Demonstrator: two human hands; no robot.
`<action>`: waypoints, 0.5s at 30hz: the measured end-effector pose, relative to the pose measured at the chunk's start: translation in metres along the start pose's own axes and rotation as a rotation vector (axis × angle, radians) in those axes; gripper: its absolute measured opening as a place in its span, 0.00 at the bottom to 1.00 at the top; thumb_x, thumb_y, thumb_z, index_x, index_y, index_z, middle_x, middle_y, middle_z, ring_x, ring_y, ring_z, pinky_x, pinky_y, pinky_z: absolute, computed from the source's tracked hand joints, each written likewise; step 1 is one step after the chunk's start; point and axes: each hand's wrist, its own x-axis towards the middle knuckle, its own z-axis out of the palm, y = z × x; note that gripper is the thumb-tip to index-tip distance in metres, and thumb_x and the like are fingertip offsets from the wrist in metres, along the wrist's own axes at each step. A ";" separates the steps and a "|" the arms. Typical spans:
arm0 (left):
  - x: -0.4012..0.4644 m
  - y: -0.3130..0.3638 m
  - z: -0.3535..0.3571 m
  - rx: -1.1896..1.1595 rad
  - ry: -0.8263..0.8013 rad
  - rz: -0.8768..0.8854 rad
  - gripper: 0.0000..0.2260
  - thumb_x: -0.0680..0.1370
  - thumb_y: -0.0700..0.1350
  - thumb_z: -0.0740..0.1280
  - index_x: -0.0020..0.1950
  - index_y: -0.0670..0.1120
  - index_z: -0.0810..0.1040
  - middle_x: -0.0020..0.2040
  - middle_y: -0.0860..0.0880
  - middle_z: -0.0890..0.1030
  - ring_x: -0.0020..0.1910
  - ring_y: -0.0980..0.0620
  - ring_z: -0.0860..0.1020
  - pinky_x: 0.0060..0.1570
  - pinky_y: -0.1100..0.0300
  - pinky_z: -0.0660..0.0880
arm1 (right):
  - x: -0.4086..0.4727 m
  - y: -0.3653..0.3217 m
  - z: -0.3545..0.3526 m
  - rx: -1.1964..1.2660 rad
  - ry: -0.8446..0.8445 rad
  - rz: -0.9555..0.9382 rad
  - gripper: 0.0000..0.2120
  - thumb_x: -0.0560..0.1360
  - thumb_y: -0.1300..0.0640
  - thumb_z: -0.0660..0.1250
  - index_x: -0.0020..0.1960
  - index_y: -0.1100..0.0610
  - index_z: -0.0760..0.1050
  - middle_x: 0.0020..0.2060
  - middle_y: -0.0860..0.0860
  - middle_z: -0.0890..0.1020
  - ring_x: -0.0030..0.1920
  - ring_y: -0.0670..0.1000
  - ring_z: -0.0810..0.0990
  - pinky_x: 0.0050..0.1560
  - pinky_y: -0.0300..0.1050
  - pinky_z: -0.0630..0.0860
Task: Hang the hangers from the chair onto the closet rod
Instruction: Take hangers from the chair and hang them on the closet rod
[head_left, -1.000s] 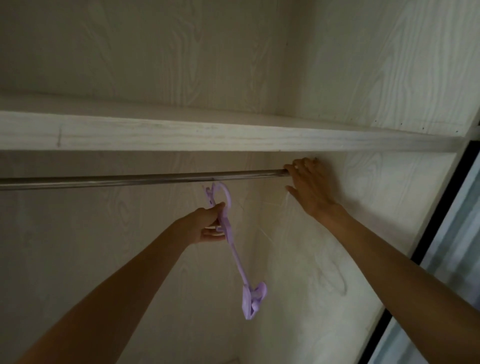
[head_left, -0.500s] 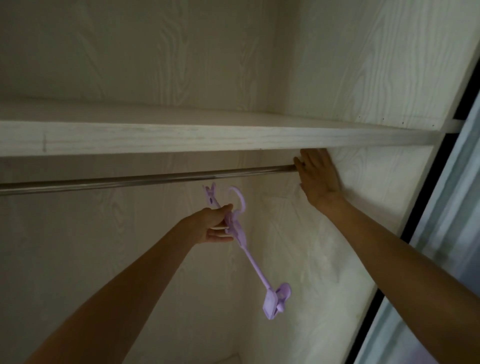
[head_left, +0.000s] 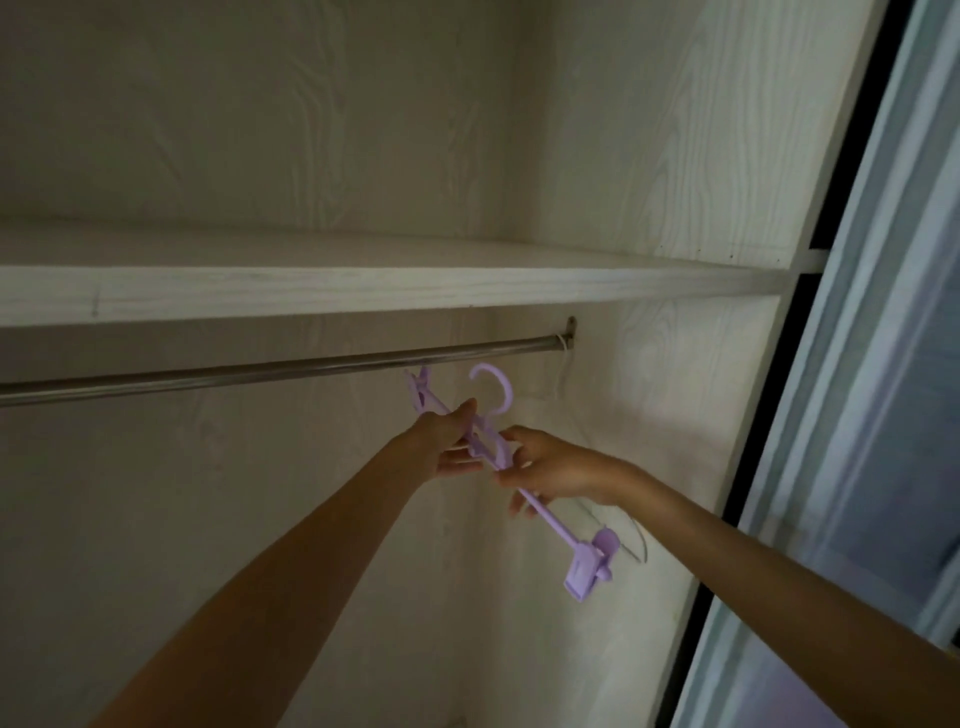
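Note:
A purple plastic clip hanger (head_left: 550, 525) is held slanted just below the metal closet rod (head_left: 270, 370). Its hook curls upward, a little under the rod and not touching it. My left hand (head_left: 447, 441) grips the hanger's bar near the hook. My right hand (head_left: 550, 467) pinches the bar just right of the hook. One clip hangs low at the lower right end, the other clip points up near the rod. The rod carries no hangers. The chair is out of view.
A pale wooden shelf (head_left: 363, 296) runs just above the rod. The rod ends in a bracket (head_left: 570, 332) on the closet's right side wall. A sliding door frame (head_left: 810, 415) stands at the right.
My right hand left the side wall by the rod's end and came down onto the hanger's bar. The hanger has shifted right and its hook turned more upright.

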 end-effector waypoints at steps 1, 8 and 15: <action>-0.001 0.003 0.004 0.023 -0.013 0.013 0.15 0.79 0.52 0.61 0.47 0.40 0.76 0.41 0.45 0.79 0.37 0.51 0.78 0.30 0.61 0.79 | 0.002 0.002 0.000 -0.017 0.070 0.000 0.13 0.78 0.63 0.61 0.62 0.56 0.65 0.45 0.52 0.76 0.31 0.46 0.78 0.35 0.39 0.77; -0.017 0.038 -0.010 1.554 0.649 0.878 0.12 0.81 0.46 0.56 0.52 0.44 0.79 0.48 0.46 0.80 0.48 0.46 0.79 0.43 0.57 0.74 | 0.020 0.003 -0.023 -0.408 0.392 0.045 0.08 0.80 0.59 0.55 0.56 0.58 0.70 0.48 0.55 0.76 0.45 0.53 0.74 0.43 0.44 0.69; 0.008 0.042 -0.038 1.856 0.776 0.873 0.10 0.77 0.41 0.62 0.57 0.48 0.77 0.54 0.48 0.79 0.53 0.48 0.77 0.54 0.54 0.71 | 0.067 -0.001 -0.020 -0.357 0.420 0.199 0.15 0.77 0.61 0.57 0.64 0.60 0.68 0.56 0.58 0.77 0.53 0.58 0.79 0.46 0.45 0.73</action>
